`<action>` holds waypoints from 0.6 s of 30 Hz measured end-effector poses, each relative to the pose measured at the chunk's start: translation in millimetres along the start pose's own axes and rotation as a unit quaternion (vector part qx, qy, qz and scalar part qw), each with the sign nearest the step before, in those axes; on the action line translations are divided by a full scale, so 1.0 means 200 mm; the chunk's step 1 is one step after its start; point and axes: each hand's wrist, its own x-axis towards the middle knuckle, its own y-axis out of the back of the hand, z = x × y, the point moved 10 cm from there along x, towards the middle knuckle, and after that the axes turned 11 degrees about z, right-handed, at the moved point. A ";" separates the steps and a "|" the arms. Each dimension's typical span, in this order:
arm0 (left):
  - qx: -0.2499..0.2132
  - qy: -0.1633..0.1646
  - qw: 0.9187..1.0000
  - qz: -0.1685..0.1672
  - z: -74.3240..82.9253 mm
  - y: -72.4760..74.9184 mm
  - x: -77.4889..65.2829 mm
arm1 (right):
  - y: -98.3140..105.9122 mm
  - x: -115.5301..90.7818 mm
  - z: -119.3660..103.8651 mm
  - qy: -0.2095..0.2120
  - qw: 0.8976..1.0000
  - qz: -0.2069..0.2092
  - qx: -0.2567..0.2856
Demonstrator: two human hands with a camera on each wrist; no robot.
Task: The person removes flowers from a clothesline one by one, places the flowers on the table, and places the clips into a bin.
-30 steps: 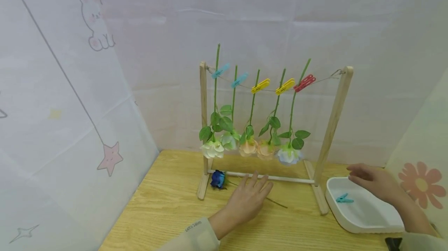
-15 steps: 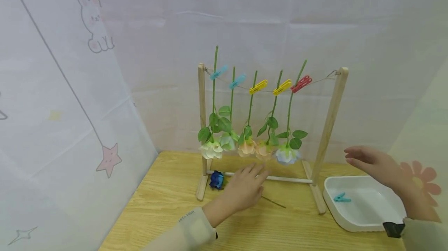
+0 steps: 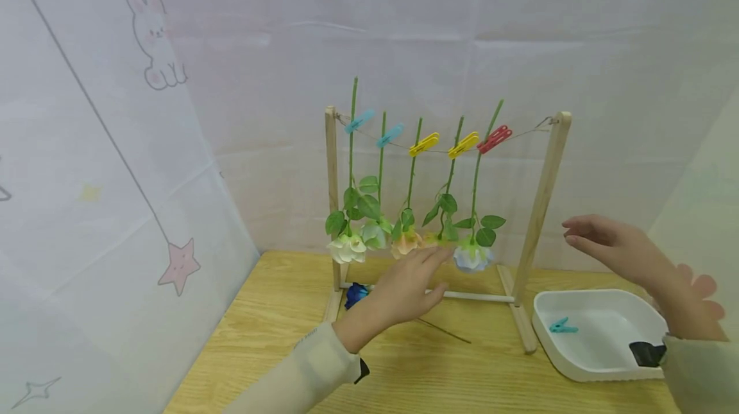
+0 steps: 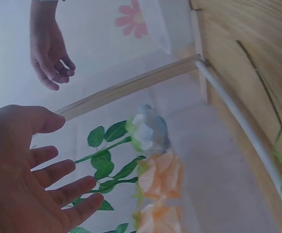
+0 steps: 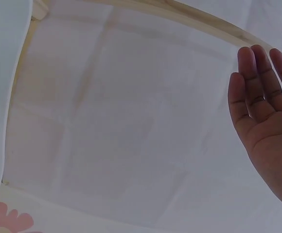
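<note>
My left hand (image 3: 404,285) hovers, fingers extended and holding nothing, in front of a row of artificial flowers hung upside down. In the head view it covers part of a blue rose (image 3: 355,296) lying on the table and much of a peach flower. The left wrist view shows its empty palm beside peach flowers (image 4: 161,175) and a pale blue flower (image 4: 148,128). My right hand (image 3: 623,250), fingers loosely bent and empty, is raised above a white tray (image 3: 606,362). One teal clothespin (image 3: 562,327) lies in that tray.
A wooden rack (image 3: 539,221) carries a string; blue clothespins (image 3: 360,121), yellow clothespins (image 3: 424,144) and a red clothespin (image 3: 494,139) hold the stems there. A white crossbar (image 3: 479,296) runs low between the posts. Printed cloth (image 3: 277,80) surrounds the wooden table (image 3: 242,343).
My left hand has lifted off the blue rose's stem and risen towards the hanging flowers. The right hand has risen higher above the tray. The head view has shifted slightly.
</note>
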 end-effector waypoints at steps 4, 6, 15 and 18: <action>-0.048 0.026 0.998 -0.008 -0.01 0.03 0.05 | 0.03 0.03 -0.04 0.011 1.000 0.006 -0.008; -0.068 0.038 0.997 -0.011 -0.02 0.04 0.07 | 0.05 0.05 -0.07 0.017 1.000 0.009 -0.011; -0.175 0.093 0.980 0.003 -0.04 0.10 0.19 | 0.12 0.15 -0.18 0.021 0.999 0.026 -0.032; -0.187 0.092 0.978 0.018 -0.04 0.15 0.24 | 0.15 0.18 -0.21 0.016 0.999 0.031 -0.034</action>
